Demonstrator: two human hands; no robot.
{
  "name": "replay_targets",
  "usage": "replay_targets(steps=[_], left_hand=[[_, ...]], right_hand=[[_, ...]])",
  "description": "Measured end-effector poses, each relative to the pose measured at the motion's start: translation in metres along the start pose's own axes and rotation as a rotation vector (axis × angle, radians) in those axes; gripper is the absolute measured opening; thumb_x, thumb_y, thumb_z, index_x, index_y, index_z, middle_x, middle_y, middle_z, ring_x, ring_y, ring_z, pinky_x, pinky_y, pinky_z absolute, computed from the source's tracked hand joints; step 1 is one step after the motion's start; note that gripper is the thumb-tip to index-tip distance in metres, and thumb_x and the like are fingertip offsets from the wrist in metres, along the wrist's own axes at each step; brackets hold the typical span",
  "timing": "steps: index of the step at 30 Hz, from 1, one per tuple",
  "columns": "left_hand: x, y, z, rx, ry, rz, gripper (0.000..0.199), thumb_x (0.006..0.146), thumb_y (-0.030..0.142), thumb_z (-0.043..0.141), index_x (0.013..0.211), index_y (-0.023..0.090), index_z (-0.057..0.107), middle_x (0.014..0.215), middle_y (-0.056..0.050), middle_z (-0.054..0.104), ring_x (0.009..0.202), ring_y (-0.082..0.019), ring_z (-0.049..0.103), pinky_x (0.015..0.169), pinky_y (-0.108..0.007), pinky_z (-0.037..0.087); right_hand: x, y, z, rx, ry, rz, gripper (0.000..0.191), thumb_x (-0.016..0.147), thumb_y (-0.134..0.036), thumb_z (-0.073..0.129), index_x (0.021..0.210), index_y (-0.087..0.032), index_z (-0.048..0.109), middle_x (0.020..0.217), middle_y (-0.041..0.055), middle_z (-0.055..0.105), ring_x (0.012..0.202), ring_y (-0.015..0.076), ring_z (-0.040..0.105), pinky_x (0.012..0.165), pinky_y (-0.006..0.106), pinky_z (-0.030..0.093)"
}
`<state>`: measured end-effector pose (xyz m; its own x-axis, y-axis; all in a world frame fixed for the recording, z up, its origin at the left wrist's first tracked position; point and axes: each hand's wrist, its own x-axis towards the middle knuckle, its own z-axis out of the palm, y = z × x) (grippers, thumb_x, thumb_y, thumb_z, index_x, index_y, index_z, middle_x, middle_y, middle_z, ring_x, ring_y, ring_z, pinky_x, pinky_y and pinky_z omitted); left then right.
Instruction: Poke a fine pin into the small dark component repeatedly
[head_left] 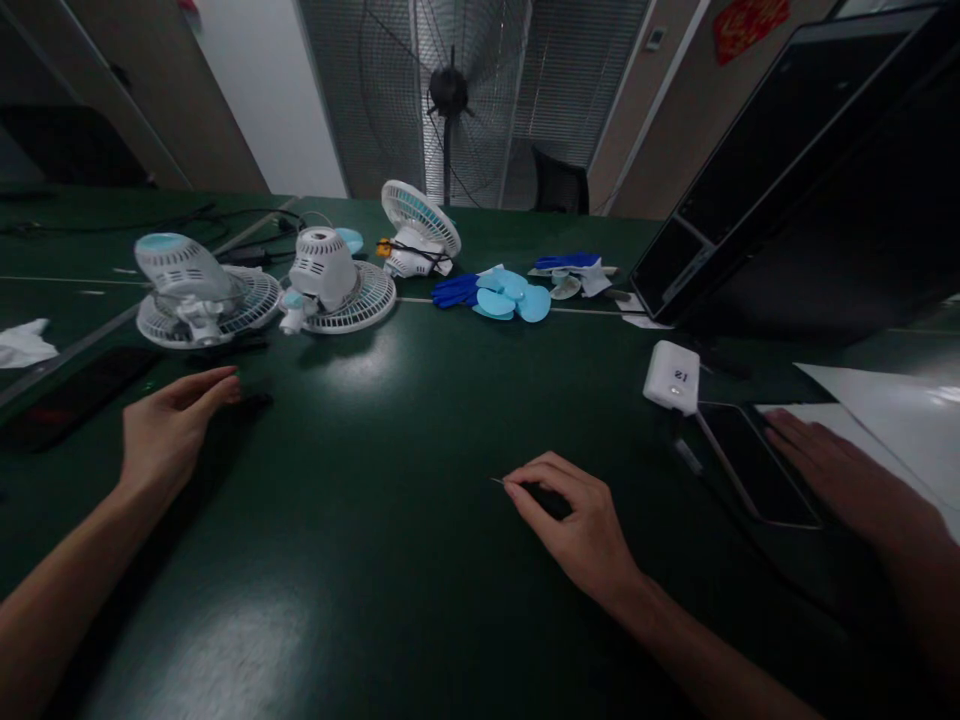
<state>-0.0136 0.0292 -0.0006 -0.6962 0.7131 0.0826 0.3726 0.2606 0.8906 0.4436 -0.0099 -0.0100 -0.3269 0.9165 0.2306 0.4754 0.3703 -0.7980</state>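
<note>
Dark green worktop [360,560] out front, and the fingers of the right hand [581,525] are clamped on a thin sliver [496,481] over its middle, probably feather-light, stiff, easily dropped, best pinched by one end, while whether the left hand's [169,425] fingers meet, I can't tell.

Pretty dim shot tbh, muted colours all over. The glossy dark green table [375,540] throws back hazy glare: a smaller patch left of the light-blue fan blade [512,297], plus a bigger one left of the blade and much closer to the camera. Beyond the blade, a pale strip glows by the blinds [562,120]. Right of it, the big black casing [825,200] is nearly crushed to black. Wide-lens stretch tilts the white wall panel [270,90] behind and left of it. Fine detail's soft everywhere.
</note>
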Motion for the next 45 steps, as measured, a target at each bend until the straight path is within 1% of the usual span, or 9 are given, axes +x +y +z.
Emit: replay_targets(steps=[8, 11, 15, 20, 27, 35, 39, 42, 45], left_hand=[[-0.004, 0.000, -0.003, -0.055, 0.001, -0.003, 0.060, 0.067, 0.038, 0.087, 0.121, 0.013, 0.077, 0.105, -0.010, 0.080, 0.096, -0.022, 0.075, 0.100, -0.038, 0.056], [-0.008, 0.001, -0.008, 0.052, -0.019, 0.045, 0.058, 0.070, 0.046, 0.083, 0.120, 0.016, 0.077, 0.110, -0.009, 0.079, 0.103, -0.025, 0.073, 0.102, -0.040, 0.054], [-0.013, -0.005, -0.016, 0.276, -0.118, 0.066, 0.055, 0.073, 0.058, 0.079, 0.118, 0.026, 0.078, 0.121, -0.006, 0.076, 0.113, -0.030, 0.069, 0.101, -0.041, 0.052], [-0.013, -0.015, -0.016, 0.421, -0.174, 0.055, 0.055, 0.075, 0.063, 0.075, 0.119, 0.030, 0.077, 0.118, -0.004, 0.077, 0.105, -0.030, 0.071, 0.088, -0.036, 0.051], [-0.019, -0.014, -0.021, 0.497, -0.107, 0.040, 0.060, 0.076, 0.069, 0.070, 0.121, 0.031, 0.076, 0.106, -0.004, 0.077, 0.090, -0.028, 0.070, 0.069, -0.031, 0.047], [-0.024, -0.017, -0.024, 0.523, -0.088, 0.058, 0.060, 0.077, 0.070, 0.067, 0.121, 0.030, 0.076, 0.095, -0.003, 0.076, 0.083, -0.026, 0.069, 0.064, -0.030, 0.044], [-0.022, -0.015, -0.020, 0.518, -0.064, 0.077, 0.056, 0.079, 0.067, 0.068, 0.120, 0.030, 0.077, 0.097, -0.003, 0.076, 0.089, -0.027, 0.070, 0.068, -0.029, 0.045], [-0.020, -0.014, -0.018, 0.509, -0.068, 0.111, 0.053, 0.081, 0.064, 0.068, 0.119, 0.028, 0.077, 0.102, -0.003, 0.076, 0.095, -0.027, 0.071, 0.072, -0.029, 0.045], [-0.017, -0.015, -0.017, 0.531, -0.075, 0.120, 0.052, 0.082, 0.064, 0.068, 0.120, 0.029, 0.077, 0.106, -0.003, 0.075, 0.090, -0.026, 0.070, 0.072, -0.029, 0.045]], right_hand=[[0.000, 0.001, -0.001, -0.002, -0.014, -0.001, 0.011, 0.098, -0.020, 0.067, 0.101, -0.026, 0.075, 0.098, 0.0016, 0.072, 0.088, 0.0191, 0.071, 0.077, 0.033, 0.057], [0.000, 0.001, -0.001, -0.005, -0.010, -0.009, 0.011, 0.098, -0.020, 0.067, 0.102, -0.026, 0.075, 0.099, 0.0019, 0.072, 0.089, 0.0190, 0.071, 0.076, 0.032, 0.057], [-0.001, 0.003, 0.000, -0.008, -0.019, -0.009, 0.011, 0.099, -0.019, 0.066, 0.103, -0.026, 0.075, 0.099, 0.0019, 0.072, 0.088, 0.0186, 0.071, 0.076, 0.031, 0.057], [0.000, 0.002, 0.000, -0.001, -0.015, 0.003, 0.011, 0.098, -0.019, 0.067, 0.102, -0.025, 0.075, 0.098, 0.0019, 0.072, 0.088, 0.0184, 0.071, 0.076, 0.031, 0.058], [0.002, 0.001, -0.001, 0.008, -0.009, 0.001, 0.011, 0.097, -0.018, 0.067, 0.101, -0.025, 0.075, 0.096, 0.0021, 0.073, 0.087, 0.0189, 0.071, 0.076, 0.032, 0.057], [0.001, 0.002, 0.000, -0.005, 0.002, -0.026, 0.011, 0.097, -0.018, 0.067, 0.100, -0.025, 0.075, 0.096, 0.0018, 0.072, 0.086, 0.0184, 0.070, 0.076, 0.032, 0.056], [0.001, 0.004, 0.001, 0.003, -0.017, -0.006, 0.011, 0.098, -0.020, 0.067, 0.101, -0.025, 0.075, 0.097, 0.0019, 0.072, 0.088, 0.0186, 0.070, 0.078, 0.033, 0.057], [0.002, 0.002, -0.001, 0.021, -0.040, 0.047, 0.011, 0.100, -0.024, 0.065, 0.103, -0.026, 0.076, 0.100, 0.0026, 0.072, 0.089, 0.0190, 0.069, 0.076, 0.031, 0.056], [0.003, -0.014, -0.010, 0.087, -0.102, 0.145, 0.020, 0.106, -0.030, 0.056, 0.113, -0.029, 0.075, 0.103, 0.0031, 0.071, 0.085, 0.0175, 0.067, 0.065, 0.027, 0.054]])
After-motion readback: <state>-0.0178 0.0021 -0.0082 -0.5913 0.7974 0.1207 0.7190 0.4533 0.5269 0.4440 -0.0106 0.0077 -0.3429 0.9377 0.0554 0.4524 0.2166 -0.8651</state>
